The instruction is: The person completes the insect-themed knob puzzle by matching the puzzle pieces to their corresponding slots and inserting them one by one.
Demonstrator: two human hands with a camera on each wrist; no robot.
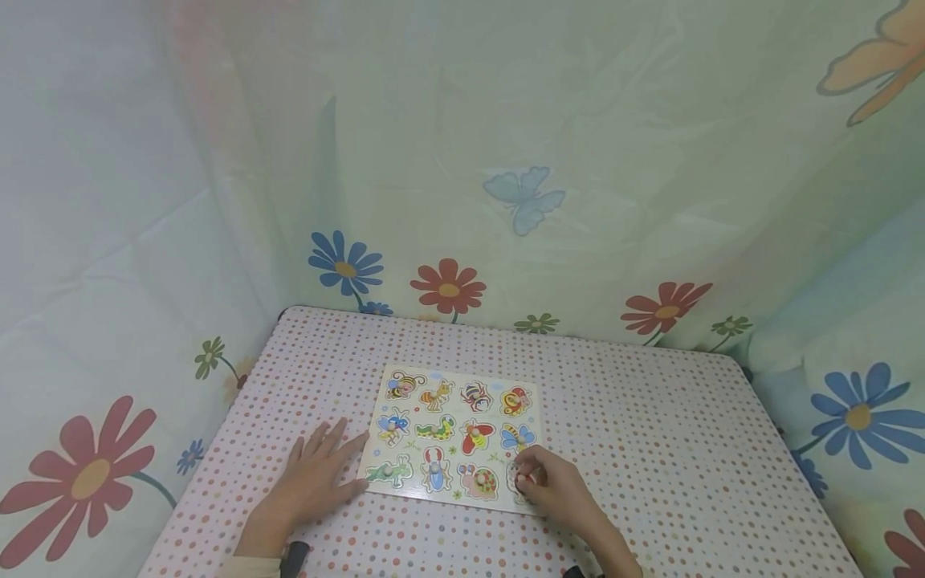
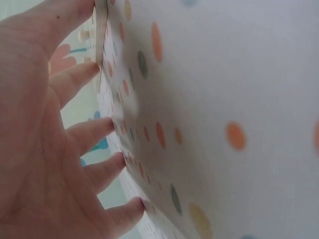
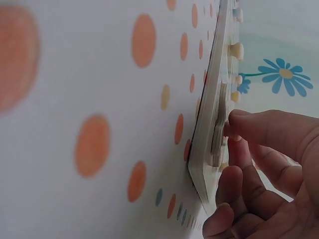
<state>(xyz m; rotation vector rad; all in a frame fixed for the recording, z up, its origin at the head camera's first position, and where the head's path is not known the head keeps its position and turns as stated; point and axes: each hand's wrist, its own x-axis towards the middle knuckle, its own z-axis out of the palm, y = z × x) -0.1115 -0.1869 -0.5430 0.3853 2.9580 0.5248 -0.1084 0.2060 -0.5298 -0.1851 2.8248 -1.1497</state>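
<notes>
A wooden peg puzzle board with several colourful insect pieces lies on the dotted table. My left hand rests beside its left edge with fingers spread. In the left wrist view the thumb and index fingertip reach the board's edge, and the other fingertips touch the cloth. At the near right corner, my right hand pinches the knob of a puzzle piece between thumb and index finger. That piece stands a little proud of the board's face in the right wrist view. My fingers cover most of its picture from above.
Knobbed pieces nearby include a snail, a blue-winged bug and a stag beetle. The table has a dotted cover. Curtains printed with flowers and butterflies hang behind it and at both sides.
</notes>
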